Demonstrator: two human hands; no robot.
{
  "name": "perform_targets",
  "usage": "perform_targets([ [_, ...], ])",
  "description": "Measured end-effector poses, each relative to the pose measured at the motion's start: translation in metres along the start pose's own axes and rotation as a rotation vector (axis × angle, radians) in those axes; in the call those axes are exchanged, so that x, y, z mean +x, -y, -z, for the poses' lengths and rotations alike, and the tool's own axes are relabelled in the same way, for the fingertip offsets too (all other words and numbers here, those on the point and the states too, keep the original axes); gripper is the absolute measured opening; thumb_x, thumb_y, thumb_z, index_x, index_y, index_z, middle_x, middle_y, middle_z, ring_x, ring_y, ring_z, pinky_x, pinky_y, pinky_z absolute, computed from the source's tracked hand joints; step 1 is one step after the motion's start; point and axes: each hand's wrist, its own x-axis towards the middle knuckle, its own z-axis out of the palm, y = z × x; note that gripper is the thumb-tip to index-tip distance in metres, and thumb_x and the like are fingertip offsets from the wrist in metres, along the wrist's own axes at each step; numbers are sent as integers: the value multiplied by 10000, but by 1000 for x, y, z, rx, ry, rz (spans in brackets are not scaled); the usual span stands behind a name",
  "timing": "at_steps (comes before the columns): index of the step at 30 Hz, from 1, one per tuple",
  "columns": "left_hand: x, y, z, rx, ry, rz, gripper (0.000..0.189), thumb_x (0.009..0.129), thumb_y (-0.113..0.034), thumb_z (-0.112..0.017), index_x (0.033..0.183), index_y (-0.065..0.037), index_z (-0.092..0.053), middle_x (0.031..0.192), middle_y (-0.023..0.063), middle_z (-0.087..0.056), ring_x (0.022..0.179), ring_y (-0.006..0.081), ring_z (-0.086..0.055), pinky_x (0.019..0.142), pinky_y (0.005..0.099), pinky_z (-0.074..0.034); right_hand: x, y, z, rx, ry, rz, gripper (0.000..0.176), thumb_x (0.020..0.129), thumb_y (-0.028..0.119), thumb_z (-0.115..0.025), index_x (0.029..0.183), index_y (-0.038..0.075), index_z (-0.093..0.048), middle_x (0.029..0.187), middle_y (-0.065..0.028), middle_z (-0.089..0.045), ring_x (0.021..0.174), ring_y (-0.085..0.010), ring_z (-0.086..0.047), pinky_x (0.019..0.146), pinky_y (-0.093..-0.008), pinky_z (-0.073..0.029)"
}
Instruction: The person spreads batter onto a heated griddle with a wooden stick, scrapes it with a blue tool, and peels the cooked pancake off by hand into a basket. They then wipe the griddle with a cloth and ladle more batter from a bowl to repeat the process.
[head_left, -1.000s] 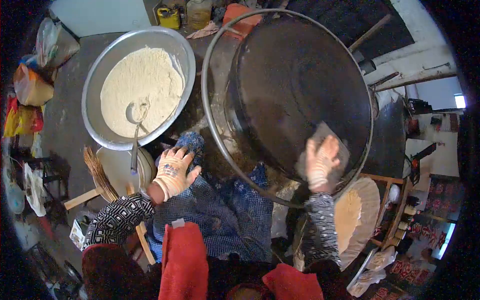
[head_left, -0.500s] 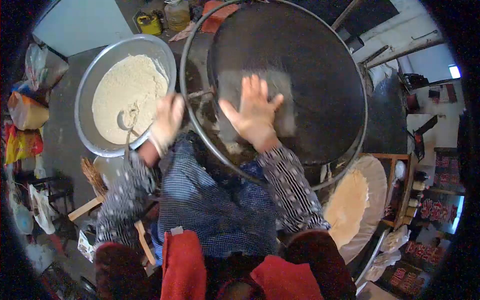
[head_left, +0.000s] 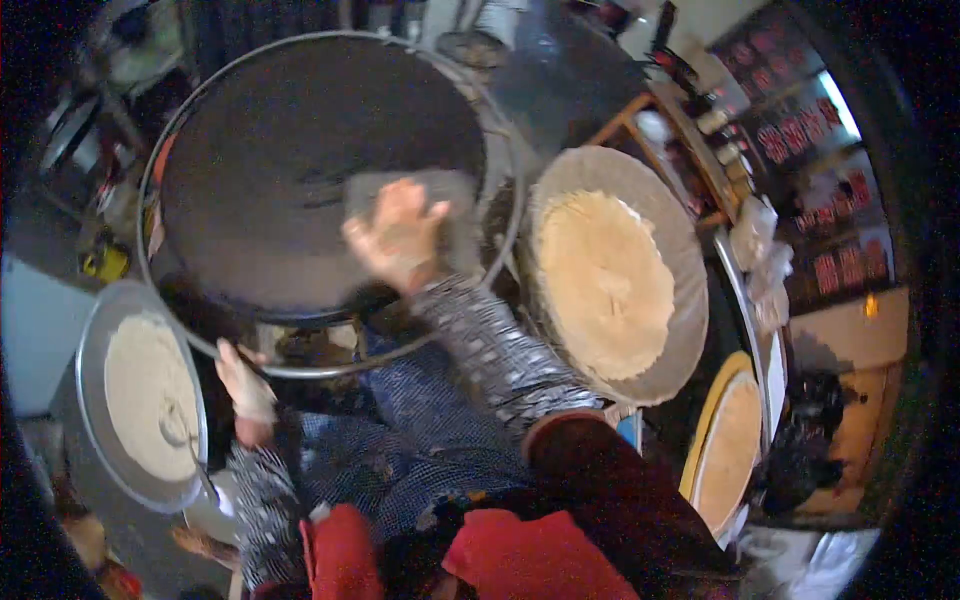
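My right hand (head_left: pixel 398 235) presses a grey cloth pad (head_left: pixel 418 200) flat onto the big round black griddle (head_left: pixel 270 140), near its right side. My left hand (head_left: pixel 243 382), in a pale glove, rests at the metal hoop (head_left: pixel 300 370) that rings the griddle, at its near edge; whether it grips the hoop is unclear because of blur. A metal basin of pale batter (head_left: pixel 140 395) with a ladle (head_left: pixel 180 440) in it stands at the lower left of my left hand.
A round tray with a stack of thin pancakes (head_left: pixel 605 275) lies to the right of the griddle. A second flat stack (head_left: pixel 728 445) is further right and lower. Shelves with jars and red packets (head_left: pixel 790 120) fill the upper right. My blue apron (head_left: pixel 420 440) is below.
The view has swung to the right, so the griddle and basin now sit further left. My right hand with the cloth has slid across the griddle. My left hand has moved from the basin's rim to the hoop.
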Motion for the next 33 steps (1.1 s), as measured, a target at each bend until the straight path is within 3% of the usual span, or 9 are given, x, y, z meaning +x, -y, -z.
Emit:
perform_targets([
  [3, -91, -33, -50, -296, 349, 398, 546, 957, -502, -459, 1258, -48, -501, 1252, 82, -533, 1105, 241, -530, 867, 417, -515, -28, 68, -7, 36, 9, 142, 874, 847, 610, -403, 1387, -75, -335, 1480, -227, -307, 1398, -368, -240, 1054, -686, -150],
  [6, -89, 5, 2, -773, 668, 549, 662, 920, -575, -467, 1375, -97, -411, 1350, 63, -481, 1191, 288, -491, 957, 462, -451, -83, 116, 15, 150, 235, 296, 833, 890, 572, -347, 1445, -44, -265, 1532, -212, -218, 1438, -351, -146, 1087, -671, -48],
  [8, -111, -26, -11, -715, 191, 594, 646, 935, -541, -460, 1421, -129, -354, 1397, 83, -441, 1216, 308, -474, 1009, 459, -407, -125, 130, 8, 319, 240, 413, 828, 872, 552, -413, 1434, -43, -291, 1522, -195, -251, 1430, -352, -166, 1110, -642, -34],
  [15, -170, -33, 43, 482, 514, -153, 545, 968, -227, -505, 1455, -92, -301, 1462, 119, -338, 1257, 267, -431, 1007, 398, -426, -228, 41, 19, 571, 277, 739, 772, 788, 523, -601, 1378, 66, -405, 1419, -229, -387, 1354, -362, -324, 1084, -647, -132],
  [20, -234, -109, -74, 239, 667, 579, 605, 954, -471, -481, 1352, -21, -415, 1238, 132, -530, 1000, 287, -617, 726, 340, -558, -280, -48, 68, 408, 160, 349, 857, 709, 293, -701, 1459, 171, -306, 1377, -232, -440, 1261, -363, -453, 994, -526, -380],
  [23, -258, -113, -114, 393, 1146, 528, 720, 922, -582, -460, 1348, -4, -402, 1192, 172, -553, 914, 290, -652, 702, 365, -561, -340, -110, 71, 575, -118, 135, 715, 765, 257, -627, 1415, 144, -353, 1188, -223, -578, 1033, -353, -595, 773, -447, -504],
  [27, -280, -87, -137, 387, 1117, 610, 598, 935, -529, -491, 1291, -51, -449, 948, 60, -568, 722, 149, -556, 594, 287, -486, -412, -165, 47, 480, 346, -500, 615, 844, 317, -572, 1394, 118, -384, 954, -199, -661, 799, -400, -643, 686, -489, -514],
  [32, -259, -50, -112, 602, 1143, 582, 707, 938, -533, -469, 1383, 9, -384, 1098, 149, -600, 858, 252, -648, 704, 362, -551, -518, -194, -116, 190, 202, -1080, 334, 840, 330, -521, 985, 84, -694, 858, -179, -672, 789, -359, -654, 663, -486, -510],
  [33, -254, -52, -103, 651, 1213, 539, 681, 946, -501, -477, 1383, 15, -390, 1054, 137, -617, 828, 234, -644, 703, 363, -550, -541, -201, -132, 382, -16, -1106, 445, 845, 355, -558, 1215, 115, -498, 1079, -180, -582, 891, -363, -623, 773, -465, -500],
])
